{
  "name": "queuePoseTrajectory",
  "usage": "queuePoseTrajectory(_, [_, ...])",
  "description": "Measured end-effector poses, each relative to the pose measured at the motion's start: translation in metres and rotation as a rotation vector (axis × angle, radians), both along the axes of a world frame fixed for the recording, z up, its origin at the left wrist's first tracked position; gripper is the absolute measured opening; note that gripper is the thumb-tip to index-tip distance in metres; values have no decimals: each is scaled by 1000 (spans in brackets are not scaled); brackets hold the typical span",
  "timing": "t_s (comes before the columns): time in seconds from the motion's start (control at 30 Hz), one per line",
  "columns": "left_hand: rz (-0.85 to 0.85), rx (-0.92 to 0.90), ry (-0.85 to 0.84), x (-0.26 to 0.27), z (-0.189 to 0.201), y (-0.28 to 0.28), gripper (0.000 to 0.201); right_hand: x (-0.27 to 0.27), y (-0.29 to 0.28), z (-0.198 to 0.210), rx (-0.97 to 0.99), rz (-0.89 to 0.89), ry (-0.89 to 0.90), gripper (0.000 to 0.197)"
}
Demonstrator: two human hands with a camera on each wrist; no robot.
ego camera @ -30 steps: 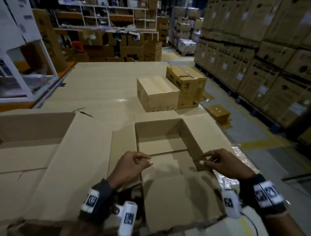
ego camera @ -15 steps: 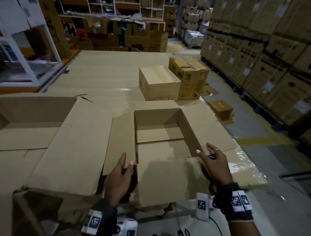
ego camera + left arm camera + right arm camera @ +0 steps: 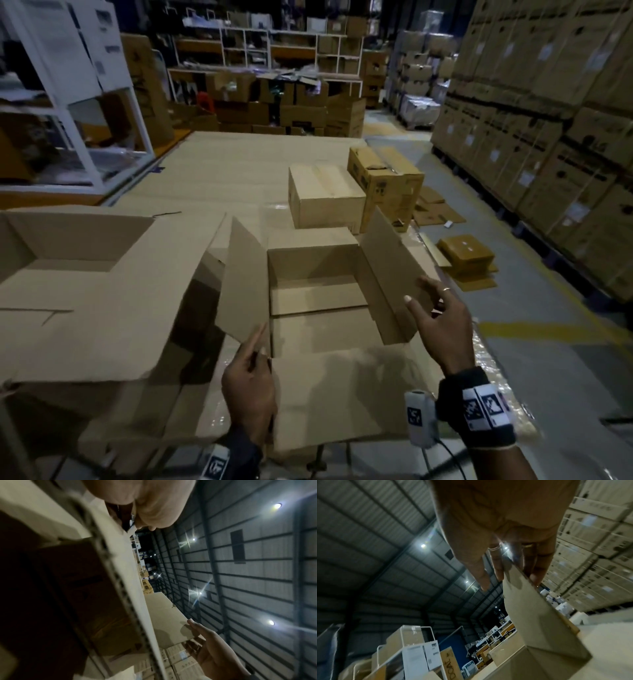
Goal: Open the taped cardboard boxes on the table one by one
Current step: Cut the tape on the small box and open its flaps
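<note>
An open, empty cardboard box [image 3: 318, 294] sits on the table in front of me in the head view. Its near flap [image 3: 335, 394] is folded down toward me. My left hand [image 3: 260, 342] pinches the near corner of the left flap [image 3: 245, 284], which stands tilted up. My right hand [image 3: 418, 291] holds the outer edge of the raised right flap [image 3: 387, 270] between thumb and fingers. The left wrist view shows my left hand [image 3: 145, 524] curled on a cardboard edge. The right wrist view shows the right flap [image 3: 539, 615] slotted between the fingers of my right hand [image 3: 508, 577].
Two closed boxes stand behind the open one: a plain box [image 3: 325, 195] and a printed box [image 3: 387, 185]. A large open carton [image 3: 85, 274] lies at the left. Small flattened boxes [image 3: 466, 253] lie on the floor at the right, and stacked cartons [image 3: 548, 137] line that side.
A second ago both hands were at the near flap, which has since folded down. The two side flaps lay flat half a second ago and are now lifted, one in each hand.
</note>
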State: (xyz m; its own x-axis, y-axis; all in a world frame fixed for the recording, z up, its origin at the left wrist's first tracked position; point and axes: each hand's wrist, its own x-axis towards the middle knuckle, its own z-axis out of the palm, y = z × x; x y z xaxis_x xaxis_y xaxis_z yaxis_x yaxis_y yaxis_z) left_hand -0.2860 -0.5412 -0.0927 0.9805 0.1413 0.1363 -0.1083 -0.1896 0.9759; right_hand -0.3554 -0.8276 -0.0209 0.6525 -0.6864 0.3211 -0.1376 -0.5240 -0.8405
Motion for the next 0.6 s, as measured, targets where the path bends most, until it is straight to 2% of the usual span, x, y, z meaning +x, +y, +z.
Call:
queuePoseTrajectory(0.1, [49,51,-85,-4,22,-6,46,7,-25,5,-178,77,109,38])
queuePoseTrajectory(0.23, [90,296,-260,12,51,-1,50,18,-47,14,-372,171,306,38])
queuePoseTrajectory(0.4, [43,575,-228,39,77,7,53,34,-54,14,-405,293,480,37])
queuePoseTrajectory(0.5, [-35,706,-130,52,78,10,42,42,-53,8,-402,261,471,25])
queuePoseTrajectory(0.6, [-78,771,-109,60,77,11,38,47,-48,7,-465,251,438,16])
